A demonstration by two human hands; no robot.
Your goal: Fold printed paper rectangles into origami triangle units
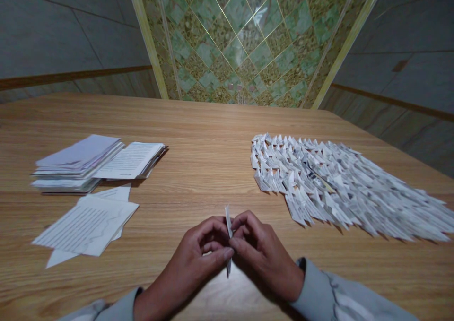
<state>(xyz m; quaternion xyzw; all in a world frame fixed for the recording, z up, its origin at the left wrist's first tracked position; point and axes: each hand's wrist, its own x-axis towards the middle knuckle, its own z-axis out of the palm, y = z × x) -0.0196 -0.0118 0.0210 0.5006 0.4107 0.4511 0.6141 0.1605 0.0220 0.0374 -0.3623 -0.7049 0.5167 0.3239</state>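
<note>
Between my two hands, near the front middle of the table, a small folded piece of paper (228, 221) stands on edge, seen almost edge-on. My left hand (207, 245) pinches it from the left with thumb and fingers. From the right, my right hand (257, 240) grips the same paper, its thumb close to the left thumb. Part of the paper is hidden behind the fingers. Off to the right lie rows of many folded paper pieces (319, 179) with pointed tips, packed close together.
A stack of paper sheets (80, 153) sits at the left, with a printed pile (129, 160) against it. Loose printed sheets (87, 224) overlap in front of these. The wooden table (198, 151) reaches back toward a green tiled wall (237, 42).
</note>
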